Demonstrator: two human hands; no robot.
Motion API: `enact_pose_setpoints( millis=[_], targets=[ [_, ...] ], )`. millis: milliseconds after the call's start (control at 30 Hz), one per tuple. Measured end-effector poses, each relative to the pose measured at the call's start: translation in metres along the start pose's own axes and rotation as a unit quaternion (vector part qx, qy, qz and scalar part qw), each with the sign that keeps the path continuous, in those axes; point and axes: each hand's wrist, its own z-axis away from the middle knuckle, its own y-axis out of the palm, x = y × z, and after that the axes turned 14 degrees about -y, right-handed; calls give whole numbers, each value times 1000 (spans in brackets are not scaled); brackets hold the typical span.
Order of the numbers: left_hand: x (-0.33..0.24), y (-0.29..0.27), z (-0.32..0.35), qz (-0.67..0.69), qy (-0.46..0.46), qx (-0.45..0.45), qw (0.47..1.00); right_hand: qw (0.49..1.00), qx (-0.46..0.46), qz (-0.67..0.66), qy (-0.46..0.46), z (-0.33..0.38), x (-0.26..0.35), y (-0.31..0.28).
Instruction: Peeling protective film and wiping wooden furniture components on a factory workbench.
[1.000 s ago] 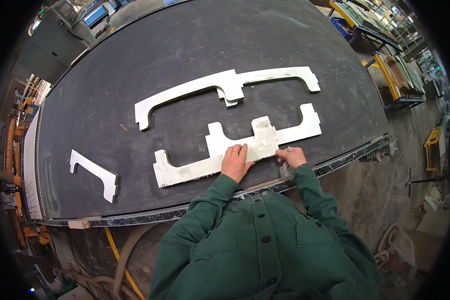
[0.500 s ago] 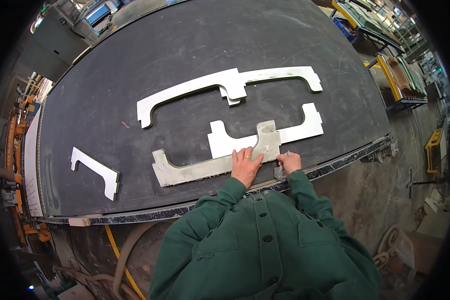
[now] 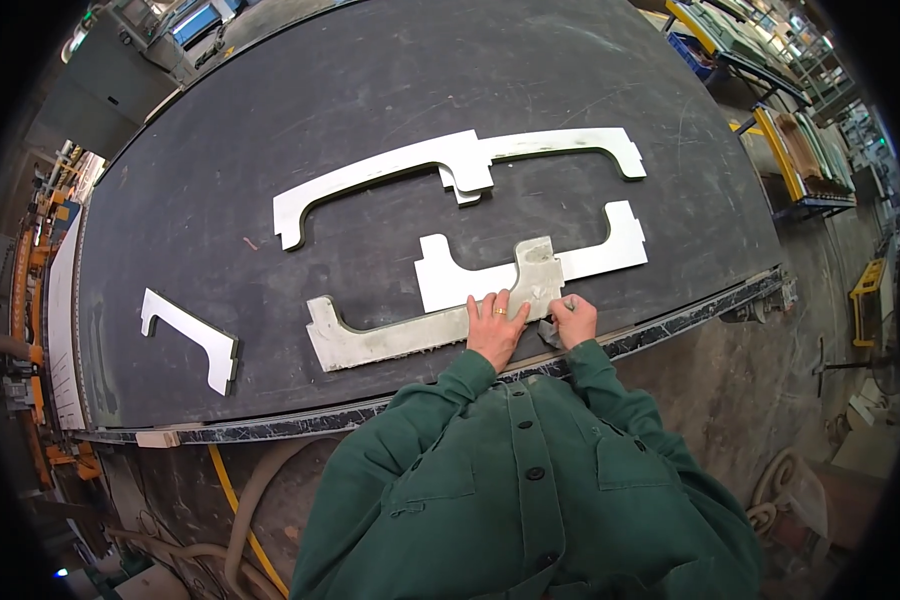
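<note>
Pressing flat, the left hand [image 3: 496,330] spreads on a pale bracket-shaped panel [image 3: 420,325]; the right hand [image 3: 573,320] pinches its end.

On the black table [image 3: 370,80] lie 5 flat pale cut-out panels: 4 long bracket-shaped ones [image 3: 390,335] and 1 short angled piece [image 3: 190,335], with 2 hands resting on them and 1 ring [image 3: 499,311].
</note>
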Motion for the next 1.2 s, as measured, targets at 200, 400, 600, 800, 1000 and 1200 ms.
enact_pose_setpoints(
  millis=[200, 400, 600, 800, 1000, 1200],
  targets=[
    [2, 0, -5, 2, 6, -12, 1000, 1000, 0, -28, -10, 1, 11, 8],
    [-8, -5, -17, 68, -22, -10, 997, 996, 13, 58, -64, -2, 14, 6],
    [-27, 10, -18, 98, -48, 19, 994, 990, 20, 99, -98, 4, 11, -5],
    [-29, 9, -21, 107, -44, -26, 993, 990, 28, 93, -101, 1, 5, -4],
    [-28, 13, -27, 162, -70, -30, 984, 986, 29, 113, -120, -1, 13, -5],
    [-34, 10, -28, 150, -53, -56, 986, 981, 39, 137, -130, 1, 16, -11]
  ],
)
